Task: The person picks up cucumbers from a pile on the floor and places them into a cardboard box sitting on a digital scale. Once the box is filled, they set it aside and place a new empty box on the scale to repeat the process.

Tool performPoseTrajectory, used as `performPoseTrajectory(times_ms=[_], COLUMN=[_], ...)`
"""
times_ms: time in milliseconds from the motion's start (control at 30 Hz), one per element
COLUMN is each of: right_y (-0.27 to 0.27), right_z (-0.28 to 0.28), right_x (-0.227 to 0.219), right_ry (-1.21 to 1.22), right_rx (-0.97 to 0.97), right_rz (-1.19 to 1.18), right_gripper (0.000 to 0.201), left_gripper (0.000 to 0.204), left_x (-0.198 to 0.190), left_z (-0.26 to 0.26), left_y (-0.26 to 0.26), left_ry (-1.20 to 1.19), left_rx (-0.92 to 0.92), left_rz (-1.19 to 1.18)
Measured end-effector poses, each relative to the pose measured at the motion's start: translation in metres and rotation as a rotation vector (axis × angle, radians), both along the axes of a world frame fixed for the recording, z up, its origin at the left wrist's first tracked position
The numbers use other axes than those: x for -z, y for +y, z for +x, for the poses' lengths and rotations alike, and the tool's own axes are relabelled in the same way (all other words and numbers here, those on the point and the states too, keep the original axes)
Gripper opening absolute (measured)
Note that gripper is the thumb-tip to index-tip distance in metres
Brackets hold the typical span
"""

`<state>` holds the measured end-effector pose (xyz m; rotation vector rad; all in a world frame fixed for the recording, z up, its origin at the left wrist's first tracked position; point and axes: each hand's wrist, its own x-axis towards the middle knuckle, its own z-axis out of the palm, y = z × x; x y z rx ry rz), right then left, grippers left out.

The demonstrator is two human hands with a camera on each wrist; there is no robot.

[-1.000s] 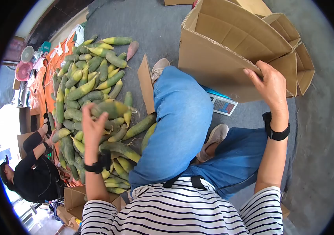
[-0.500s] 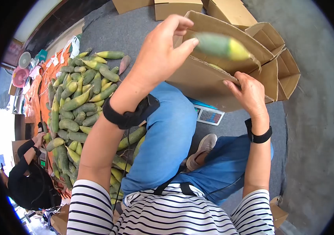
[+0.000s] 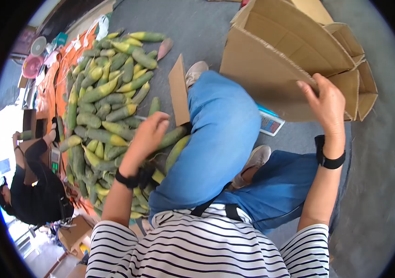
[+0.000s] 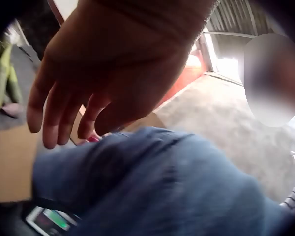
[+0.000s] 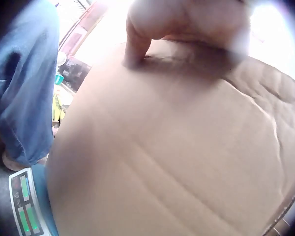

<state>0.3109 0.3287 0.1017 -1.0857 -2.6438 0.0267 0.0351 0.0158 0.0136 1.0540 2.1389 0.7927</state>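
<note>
My left hand (image 3: 147, 139) hangs over the near edge of a large heap of green radishes (image 3: 100, 111), fingers loosely bent and nothing in them; the left wrist view shows the same empty hand (image 4: 108, 73) above the blue-jeaned leg. With my right hand (image 3: 328, 103) I grip the upper edge of a big cardboard box (image 3: 267, 69), thumb on its outer wall. In the right wrist view that hand (image 5: 187, 24) lies at the top of the box wall (image 5: 177, 137). The box stands on a scale (image 3: 270, 124), partly hidden; its inside bottom is out of sight.
A cardboard flap (image 3: 179, 90) stands between the heap and my leg. One reddish radish (image 3: 165, 48) lies at the heap's far corner. At the left, a person in black (image 3: 40, 194) sits beside the orange sheet (image 3: 49, 92). More cardboard (image 3: 313, 9) is behind the box.
My left hand has come back from above the box, where a radish was in the air beside it, to the heap. My right hand has kept its grip on the box edge.
</note>
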Motion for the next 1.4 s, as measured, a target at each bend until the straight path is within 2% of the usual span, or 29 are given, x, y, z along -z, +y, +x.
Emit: performPoseTrajectory(times_ms=[67, 133, 200, 267, 300, 367, 400, 533, 633, 700, 767, 833, 933, 1033, 1100, 1167, 1233, 1300, 1367, 1400], right_y=[-0.001, -0.003, -0.002, -0.001, -0.001, -0.001, -0.001, 0.001, 0.000, 0.003, 0.003, 0.002, 0.004, 0.002, 0.002, 0.002, 0.003, 0.001, 0.000, 0.000], right_z=[0.001, -0.002, -0.003, -0.003, -0.003, -0.003, -0.004, -0.004, -0.003, -0.001, 0.000, 0.000, 0.001, 0.001, 0.002, 0.004, 0.006, 0.007, 0.008, 0.009], right_x=[0.003, -0.002, -0.001, 0.000, 0.000, 0.000, -0.001, -0.001, -0.002, -0.001, 0.000, -0.003, -0.001, -0.003, -0.001, -0.001, 0.002, 0.002, 0.001, 0.002], right_ry=[0.028, -0.028, -0.022, -0.015, -0.019, -0.025, -0.011, -0.025, 0.007, 0.021, 0.013, 0.012, 0.029, 0.039, 0.051, 0.070, 0.093, 0.092, 0.082, 0.087], right_rx=[-0.008, 0.034, 0.034, 0.032, 0.032, 0.039, 0.036, 0.029, 0.008, -0.006, 0.005, 0.008, 0.007, 0.007, -0.032, -0.039, -0.081, -0.083, -0.084, -0.084], right_rz=[0.014, -0.011, -0.004, 0.000, 0.000, 0.002, 0.003, 0.013, 0.032, 0.023, -0.002, -0.022, -0.030, -0.048, -0.029, -0.028, -0.023, -0.010, -0.042, -0.048], right_gripper=[0.040, 0.041, 0.041, 0.041, 0.041, 0.041, 0.041, 0.040, 0.039, 0.038, 0.037, 0.037, 0.037, 0.037, 0.037, 0.035, 0.033, 0.032, 0.031, 0.031], left_gripper=[0.023, 0.025, 0.028, 0.032, 0.032, 0.039, 0.044, 0.044, 0.046, 0.051, 0.054, 0.050, 0.054, 0.064, 0.063, 0.060, 0.057, 0.058, 0.056, 0.055], left_x=[0.046, 0.077, 0.129, 0.137, 0.152, 0.181, 0.178, 0.122, 0.099, 0.085, 0.035, -0.036, -0.139, -0.203, -0.223, -0.230, -0.232, -0.232, -0.215, -0.204], left_z=[-0.039, -0.061, -0.075, -0.057, -0.055, -0.058, -0.060, -0.058, -0.056, -0.064, -0.065, -0.061, -0.055, -0.047, -0.037, -0.027, -0.006, 0.010, 0.019, 0.030], left_y=[-0.044, -0.084, -0.137, -0.172, -0.188, -0.210, -0.204, -0.155, -0.131, -0.116, -0.089, -0.057, -0.029, -0.007, 0.019, 0.057, 0.106, 0.157, 0.211, 0.235], left_ry=[0.347, 0.638, 0.648, 0.673, 0.673, 0.876, 0.836, 0.726, 0.724, 0.509, 0.542, 0.653, 0.817, 0.917, 1.036, 1.077, 0.856, 0.813, 0.865, 0.849], left_rx=[0.086, 0.317, 0.543, 0.703, 0.703, 0.624, 0.636, 0.793, 0.802, 0.669, 0.602, 0.491, 0.323, 0.131, 0.030, 0.022, 0.104, 0.320, 0.517, 0.553], left_rz=[-0.199, -0.687, -0.950, -1.076, -1.076, -0.858, -0.897, -0.968, -0.781, -0.772, -0.671, -0.623, -0.344, 0.037, 0.279, 0.521, 0.664, 0.661, 0.700, 0.677])
